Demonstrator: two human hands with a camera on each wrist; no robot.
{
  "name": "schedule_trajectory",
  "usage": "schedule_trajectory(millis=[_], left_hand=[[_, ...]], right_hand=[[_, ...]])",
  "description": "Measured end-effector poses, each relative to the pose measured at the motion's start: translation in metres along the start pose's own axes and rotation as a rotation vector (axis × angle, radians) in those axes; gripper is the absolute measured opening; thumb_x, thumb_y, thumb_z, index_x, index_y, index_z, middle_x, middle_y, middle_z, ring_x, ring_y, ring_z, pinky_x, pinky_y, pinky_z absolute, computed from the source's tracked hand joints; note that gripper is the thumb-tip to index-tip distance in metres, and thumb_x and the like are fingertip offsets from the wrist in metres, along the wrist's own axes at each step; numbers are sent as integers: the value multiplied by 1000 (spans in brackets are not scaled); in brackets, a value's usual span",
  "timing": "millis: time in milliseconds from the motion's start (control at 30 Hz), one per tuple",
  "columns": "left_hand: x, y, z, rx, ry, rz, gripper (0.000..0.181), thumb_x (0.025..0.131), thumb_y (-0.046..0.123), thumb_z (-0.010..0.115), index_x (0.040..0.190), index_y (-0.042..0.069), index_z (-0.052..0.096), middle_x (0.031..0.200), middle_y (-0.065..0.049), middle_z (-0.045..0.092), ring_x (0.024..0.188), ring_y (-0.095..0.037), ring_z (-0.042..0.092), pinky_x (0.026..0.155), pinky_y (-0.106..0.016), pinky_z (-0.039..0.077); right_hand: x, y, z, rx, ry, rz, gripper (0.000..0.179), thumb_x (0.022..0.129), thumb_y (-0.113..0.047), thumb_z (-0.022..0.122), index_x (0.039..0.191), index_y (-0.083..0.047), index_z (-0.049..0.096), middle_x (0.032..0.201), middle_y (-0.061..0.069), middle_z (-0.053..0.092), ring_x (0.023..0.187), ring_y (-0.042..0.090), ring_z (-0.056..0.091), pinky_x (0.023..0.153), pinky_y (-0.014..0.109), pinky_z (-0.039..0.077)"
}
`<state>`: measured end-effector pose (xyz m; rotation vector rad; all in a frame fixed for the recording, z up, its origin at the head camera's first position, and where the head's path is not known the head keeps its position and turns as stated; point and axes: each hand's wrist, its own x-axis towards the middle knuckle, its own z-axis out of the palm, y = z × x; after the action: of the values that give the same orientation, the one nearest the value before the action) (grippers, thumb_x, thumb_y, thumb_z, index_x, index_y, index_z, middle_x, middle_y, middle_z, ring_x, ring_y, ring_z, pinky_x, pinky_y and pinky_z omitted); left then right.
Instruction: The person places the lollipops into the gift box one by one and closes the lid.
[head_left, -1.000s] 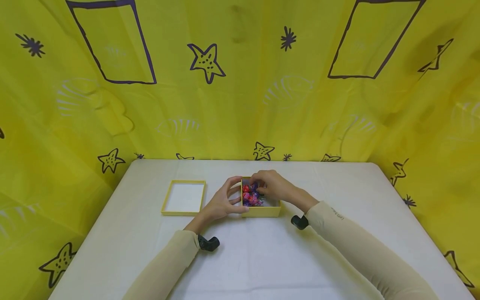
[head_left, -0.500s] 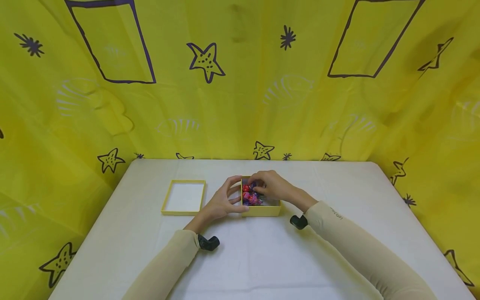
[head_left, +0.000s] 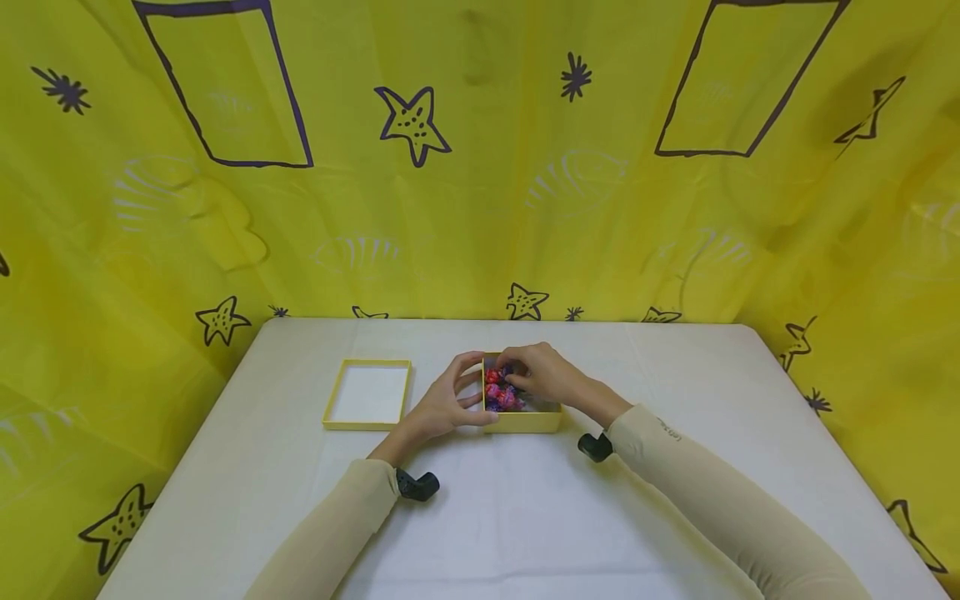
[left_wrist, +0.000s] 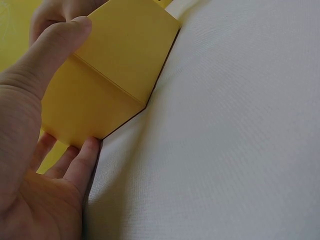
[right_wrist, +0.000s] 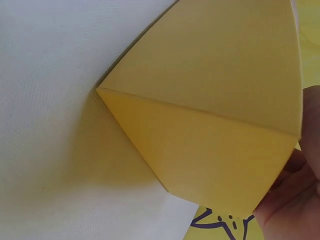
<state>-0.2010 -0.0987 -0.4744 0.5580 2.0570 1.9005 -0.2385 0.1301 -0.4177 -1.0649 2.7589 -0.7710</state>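
A small open yellow box (head_left: 522, 424) stands on the white-covered table, with several shiny red, pink and purple wrapped candies (head_left: 502, 396) along its left side. My left hand (head_left: 444, 402) grips the box from the left, thumb at the front corner, fingers spread along the side wall. Over the box's rim reaches my right hand (head_left: 551, 372); its curled fingertips pinch a dark purple candy among the others, partly hidden by the fingers. In the left wrist view the thumb presses the yellow wall (left_wrist: 125, 50). The right wrist view shows mostly the box's outside (right_wrist: 200, 100).
Left of the box lies a shallow yellow-rimmed lid (head_left: 360, 427), its white inside facing up. A white cloth (head_left: 487, 517) covers the table. Yellow curtains (head_left: 480, 217) with dark starfish drawings hang behind and at both sides.
The right hand's fingers have shifted slightly left and down among the candies inside the box. The left hand, box and lid stay in place.
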Motion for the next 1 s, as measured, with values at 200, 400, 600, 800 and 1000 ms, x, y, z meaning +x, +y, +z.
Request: schedule_trajectory(millis=[200,400,600,800,1000], left_hand=[[-1,1,0,3,-8,0,100,78,1,89,157,20,30,166,-8,24,152,-29,29,113,-36,46],[-1,1,-1,-1,-8,5,100,78,0,88,157,20,31,166,-8,24,152,-29,29,113,-36,46],[-1,2,-1,-5,-8,15,99,78,0,88,157,18,30,166,-9,25,152,-31,29,113,-38,46],[0,-1,-1,-4,-7,16,101,77,0,89,157,19,30,166,-7,26,152,-30,29,112,-35,46],[0,-2,-1,1,-7,15,100,78,2,89,157,21,30,166,-7,26,152,-29,29,112,-34,46]], right_hand=[[-1,-3,1,14,19,30,23,96,-7,73,119,-7,72,114,8,74,93,17,67,88,38,60],[-1,-6,2,44,56,84,21,95,-8,74,116,-6,73,111,10,75,102,23,72,95,43,60],[1,-9,4,34,78,122,18,95,-9,74,113,-5,74,108,10,76,97,22,72,90,42,62],[2,-10,4,24,87,138,14,95,-8,73,108,-3,76,102,11,77,92,22,73,83,41,63],[3,-12,4,17,91,148,12,94,-5,73,106,-4,76,99,10,78,94,24,74,84,42,63]])
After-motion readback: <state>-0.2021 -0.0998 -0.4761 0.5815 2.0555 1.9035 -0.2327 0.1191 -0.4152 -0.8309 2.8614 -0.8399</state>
